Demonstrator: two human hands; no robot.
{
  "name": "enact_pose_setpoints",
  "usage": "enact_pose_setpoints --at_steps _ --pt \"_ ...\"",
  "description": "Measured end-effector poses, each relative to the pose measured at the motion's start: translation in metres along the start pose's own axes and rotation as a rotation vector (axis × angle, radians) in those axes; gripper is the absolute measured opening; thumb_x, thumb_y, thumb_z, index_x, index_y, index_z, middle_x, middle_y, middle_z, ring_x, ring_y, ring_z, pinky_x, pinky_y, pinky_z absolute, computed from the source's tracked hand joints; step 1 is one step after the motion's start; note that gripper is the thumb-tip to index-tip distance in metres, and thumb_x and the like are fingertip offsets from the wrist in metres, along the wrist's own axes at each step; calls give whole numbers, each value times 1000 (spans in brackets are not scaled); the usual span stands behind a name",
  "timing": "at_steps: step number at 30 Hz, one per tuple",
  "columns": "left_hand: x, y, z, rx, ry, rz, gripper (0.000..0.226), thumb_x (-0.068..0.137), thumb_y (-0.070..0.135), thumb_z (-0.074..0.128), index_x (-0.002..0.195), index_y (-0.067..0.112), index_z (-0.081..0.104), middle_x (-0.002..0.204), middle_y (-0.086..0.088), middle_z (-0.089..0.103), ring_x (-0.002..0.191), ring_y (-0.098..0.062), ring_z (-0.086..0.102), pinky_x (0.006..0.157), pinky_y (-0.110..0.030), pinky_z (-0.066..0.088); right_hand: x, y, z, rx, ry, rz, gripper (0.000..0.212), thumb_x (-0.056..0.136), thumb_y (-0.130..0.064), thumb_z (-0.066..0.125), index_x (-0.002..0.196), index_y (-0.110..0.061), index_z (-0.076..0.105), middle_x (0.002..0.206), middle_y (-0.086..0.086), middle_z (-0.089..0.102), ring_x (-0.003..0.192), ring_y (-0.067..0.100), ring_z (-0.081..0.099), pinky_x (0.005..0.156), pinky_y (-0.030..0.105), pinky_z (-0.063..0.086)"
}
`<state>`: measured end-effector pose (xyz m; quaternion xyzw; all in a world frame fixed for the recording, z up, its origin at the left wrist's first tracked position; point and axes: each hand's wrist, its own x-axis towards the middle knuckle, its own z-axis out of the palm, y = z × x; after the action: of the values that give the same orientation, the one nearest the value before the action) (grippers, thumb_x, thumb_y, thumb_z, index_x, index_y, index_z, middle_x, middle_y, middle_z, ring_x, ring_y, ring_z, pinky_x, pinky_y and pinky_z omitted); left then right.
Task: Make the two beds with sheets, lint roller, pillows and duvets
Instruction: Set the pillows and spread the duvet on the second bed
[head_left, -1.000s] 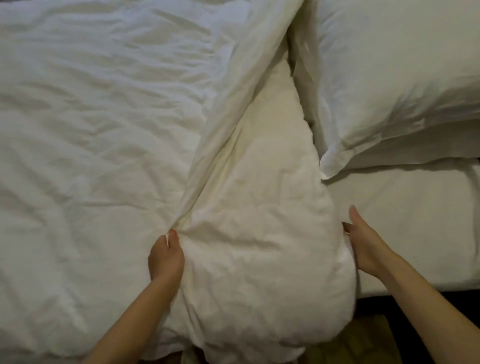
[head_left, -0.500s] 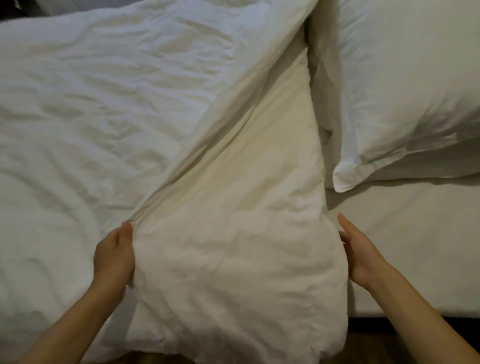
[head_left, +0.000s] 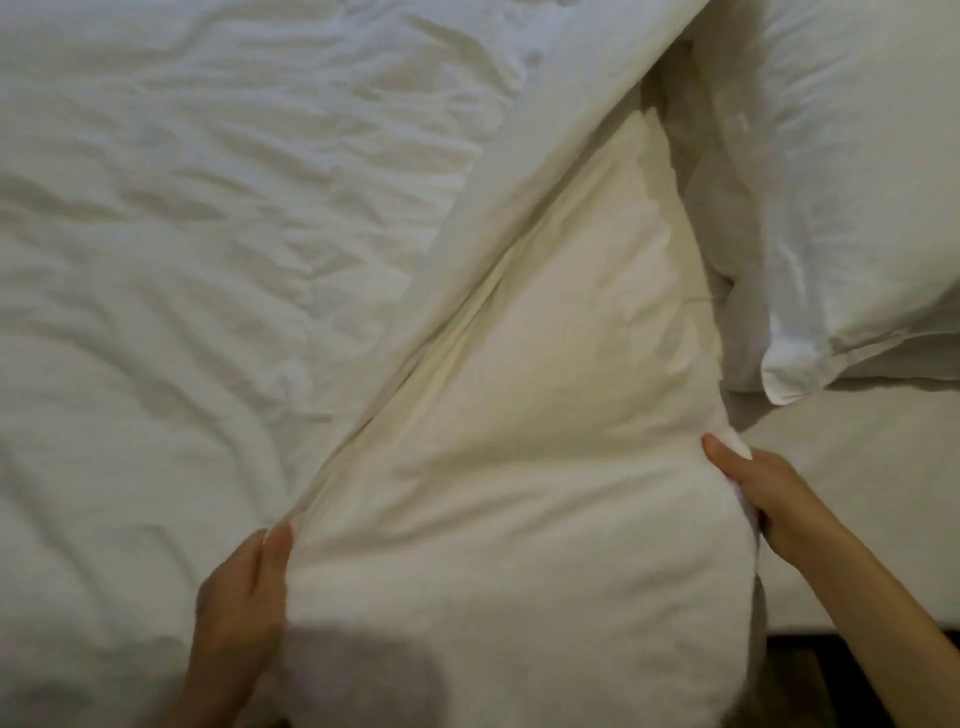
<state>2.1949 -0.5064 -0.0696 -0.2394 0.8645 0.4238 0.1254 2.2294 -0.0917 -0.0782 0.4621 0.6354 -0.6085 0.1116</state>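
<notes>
1. Near, our left hand (head_left: 239, 597) pinches the fold of the duvet (head_left: 208, 234); our right hand (head_left: 763, 499) grips its turned-back corner
2. Right, bare sheet (head_left: 857, 493) shows
3. Far right, a pillow (head_left: 857, 182) is placed; smoothing remains, we judge

Bed (head_left: 857, 519) under white fitted sheet, bare at near right. Crumpled white duvet (head_left: 208, 260) covers left, corner folded back at centre. White pillow (head_left: 857, 182) lies far right.
</notes>
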Motion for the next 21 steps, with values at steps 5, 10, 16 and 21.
enact_pose_setpoints --at_steps 5,10,16,21 --pt "3 -48 26 -110 -285 -190 54 85 60 54 111 13 59 111 0 60 106 -20 54 91 -30 39 -5 20 27 100 -50 70 43 87 -52 54 117 -20 58 103 2 66 93 21 61 87 33 42" --pt "-47 -96 23 -106 -848 -340 70 50 55 86 102 13 68 101 -1 73 96 -12 68 75 -20 53 -13 36 27 138 8 -1 78 79 -72 47 140 -24 43 137 2 52 124 22 49 100 32 37" --pt "-18 -114 3 253 -460 -234 38 91 26 60 116 -3 62 116 -21 64 109 -31 59 91 -34 46 -12 52 22 187 197 248 29 91 -40 57 104 -15 64 119 4 62 95 23 57 83 34 45" --pt "13 -53 2 409 -606 -5 40 82 47 67 109 17 62 99 4 62 89 -14 59 67 -18 42 2 46 27 79 325 303 34 85 -29 64 107 -3 62 102 8 62 73 21 52 67 30 42"
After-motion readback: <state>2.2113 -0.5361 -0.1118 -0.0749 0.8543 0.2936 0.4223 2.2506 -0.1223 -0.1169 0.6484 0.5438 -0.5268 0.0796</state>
